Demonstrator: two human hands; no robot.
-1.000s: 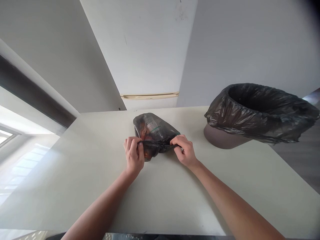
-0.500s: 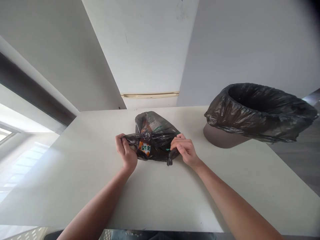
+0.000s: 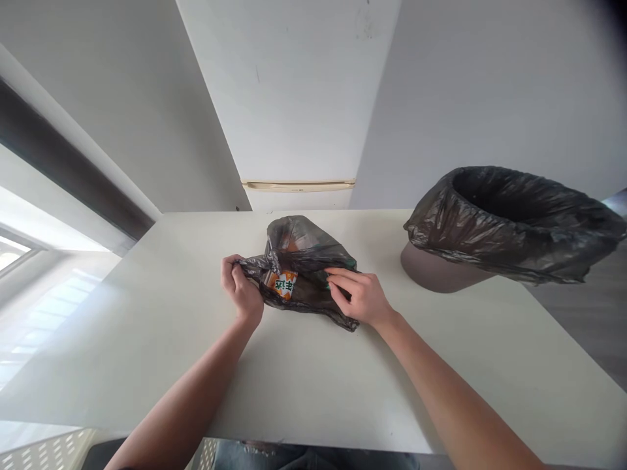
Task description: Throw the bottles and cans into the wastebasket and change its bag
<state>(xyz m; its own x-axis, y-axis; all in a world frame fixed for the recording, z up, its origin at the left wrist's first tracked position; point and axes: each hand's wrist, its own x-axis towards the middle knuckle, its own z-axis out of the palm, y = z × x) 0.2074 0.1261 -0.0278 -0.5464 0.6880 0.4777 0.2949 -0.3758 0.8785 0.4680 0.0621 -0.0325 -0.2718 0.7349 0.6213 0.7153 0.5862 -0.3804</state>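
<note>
A black plastic garbage bag [image 3: 313,245] lies on the white table, its mouth partly spread toward me. Inside show an orange-and-white printed wrapper [image 3: 284,285] and bits of something green, partly hidden by the thin plastic. My left hand [image 3: 241,290] is closed around the bunched left side of the bag's mouth. Over the right part of the opening is my right hand [image 3: 360,294], fingers stretched out to the left and thumb apart from them. Its fingertips are beside the green bit; I see no firm hold on anything.
At the right of the white table [image 3: 304,385] stands a brownish bin [image 3: 431,271] lined with a black bag [image 3: 480,228] folded over its rim. Behind the table's far edge is a white fridge [image 3: 294,98]. A perforated cream-coloured basket or seat [image 3: 53,450] shows at lower left.
My right hand has let go of the bunched right end of the bag and moved in over its mouth. The mouth lies wider, and the right end has spread toward me.
</note>
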